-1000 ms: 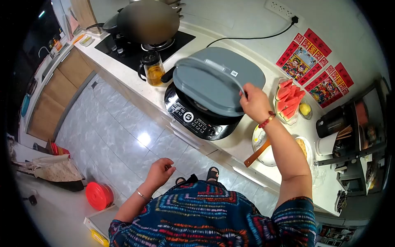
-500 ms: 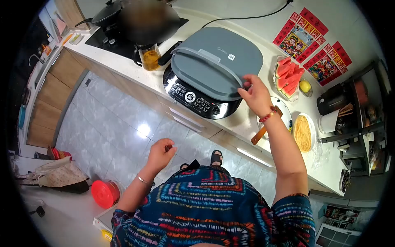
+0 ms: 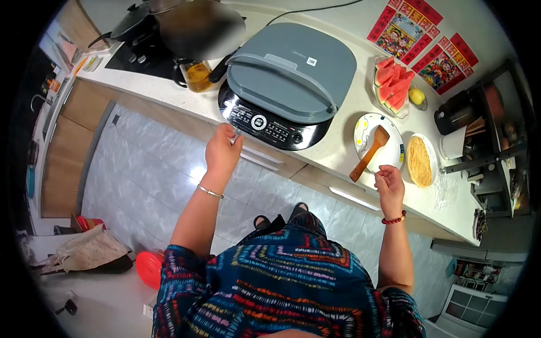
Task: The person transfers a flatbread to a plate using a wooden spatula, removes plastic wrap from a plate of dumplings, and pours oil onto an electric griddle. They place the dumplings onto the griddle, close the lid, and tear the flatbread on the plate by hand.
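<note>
A grey-lidded electric griddle [image 3: 293, 73] stands shut on the counter, its curved handle lying across the lid. My left hand [image 3: 223, 151] is at the front edge of its black control panel [image 3: 260, 122], fingers loosely bent and apart; I see nothing held, and cannot tell whether it touches the panel. Near the front rim of a white patterned plate [image 3: 363, 127], my right hand [image 3: 390, 188] hangs loosely with bent fingers and nothing visible in it. A wooden spatula [image 3: 372, 152] lies across that plate, its handle reaching past the rim.
Right of the plate is a white oval dish [image 3: 431, 163] with a pale flatbread-like food [image 3: 417, 162]. Behind are watermelon slices [image 3: 393, 84] in a dish and a yellow fruit [image 3: 416, 96]. A glass jug [image 3: 198, 77] of amber liquid stands left, beside the black cooktop [image 3: 141, 62].
My right hand has left the lid handle and come down beside the plate, uncovering the spatula. My left hand has risen to the control panel. The whole view has shifted slightly.
</note>
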`<control>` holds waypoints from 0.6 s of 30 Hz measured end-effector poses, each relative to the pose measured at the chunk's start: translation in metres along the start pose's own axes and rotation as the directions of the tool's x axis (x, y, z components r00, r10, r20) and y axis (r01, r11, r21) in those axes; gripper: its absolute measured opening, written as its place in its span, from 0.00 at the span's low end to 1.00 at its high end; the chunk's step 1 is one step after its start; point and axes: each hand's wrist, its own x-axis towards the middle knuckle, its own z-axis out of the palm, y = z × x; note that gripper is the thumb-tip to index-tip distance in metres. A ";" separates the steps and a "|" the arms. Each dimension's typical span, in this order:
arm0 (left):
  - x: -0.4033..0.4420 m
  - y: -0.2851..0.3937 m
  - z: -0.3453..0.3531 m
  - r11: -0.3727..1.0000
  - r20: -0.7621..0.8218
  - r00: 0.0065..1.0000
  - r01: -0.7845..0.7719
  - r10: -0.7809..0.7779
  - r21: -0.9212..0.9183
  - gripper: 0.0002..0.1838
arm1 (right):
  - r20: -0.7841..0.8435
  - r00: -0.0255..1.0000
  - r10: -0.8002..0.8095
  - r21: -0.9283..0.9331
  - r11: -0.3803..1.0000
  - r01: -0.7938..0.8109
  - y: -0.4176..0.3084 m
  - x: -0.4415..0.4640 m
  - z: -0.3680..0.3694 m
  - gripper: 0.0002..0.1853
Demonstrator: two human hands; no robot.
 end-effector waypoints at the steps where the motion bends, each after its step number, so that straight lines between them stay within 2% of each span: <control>1: 0.001 0.003 0.002 1.000 0.010 1.000 -0.005 0.005 0.003 0.13 | -0.011 1.000 0.010 -0.004 1.000 -0.010 0.003 -0.003 -0.004 0.11; 4: 0.005 0.000 0.009 0.995 0.009 1.000 -0.020 0.020 0.101 0.14 | -0.024 0.999 0.038 0.013 0.999 -0.037 0.014 -0.006 -0.013 0.09; 6: 0.009 -0.016 0.019 0.981 -0.101 0.985 -0.127 0.142 0.145 0.12 | -0.070 0.995 0.077 0.082 0.994 -0.071 0.024 -0.005 -0.015 0.08; 8: 0.009 -0.012 0.019 0.993 -0.081 0.996 -0.031 0.040 0.111 0.11 | -0.057 0.998 0.033 0.085 0.996 -0.028 0.031 -0.005 -0.021 0.08; 10: 0.017 -0.033 0.026 0.997 -0.063 0.996 -0.069 0.068 -0.018 0.10 | -0.087 0.995 0.050 0.093 0.995 -0.042 0.034 -0.004 -0.026 0.08; 11: 0.019 -0.037 0.027 0.998 -0.059 0.997 -0.055 0.055 -0.002 0.10 | -0.088 0.994 0.061 0.089 0.995 -0.053 0.035 -0.004 -0.031 0.08; 12: 0.021 -0.039 0.028 0.999 -0.062 0.997 -0.038 0.039 0.017 0.10 | -0.081 0.994 0.068 0.086 0.994 -0.061 0.037 -0.003 -0.036 0.08; 14: 0.023 -0.041 0.027 0.998 -0.051 0.999 0.005 -0.009 -0.065 0.10 | -0.086 0.992 0.091 0.064 0.994 -0.085 0.035 -0.002 -0.045 0.07; 15: 0.017 -0.020 0.024 0.994 -0.057 0.997 0.048 -0.054 -0.101 0.10 | -0.063 0.992 0.109 0.043 0.993 -0.106 0.035 -0.001 -0.050 0.07; 16: 0.020 -0.033 0.027 0.984 -0.041 0.996 0.077 -0.084 -0.160 0.09 | -0.078 0.990 0.114 0.048 0.993 -0.110 0.038 -0.001 -0.054 0.07; 18: 0.020 -0.027 0.026 0.978 -0.047 0.988 0.136 -0.145 -0.156 0.09 | -0.077 0.991 0.110 0.051 0.993 -0.106 0.046 0.001 -0.061 0.07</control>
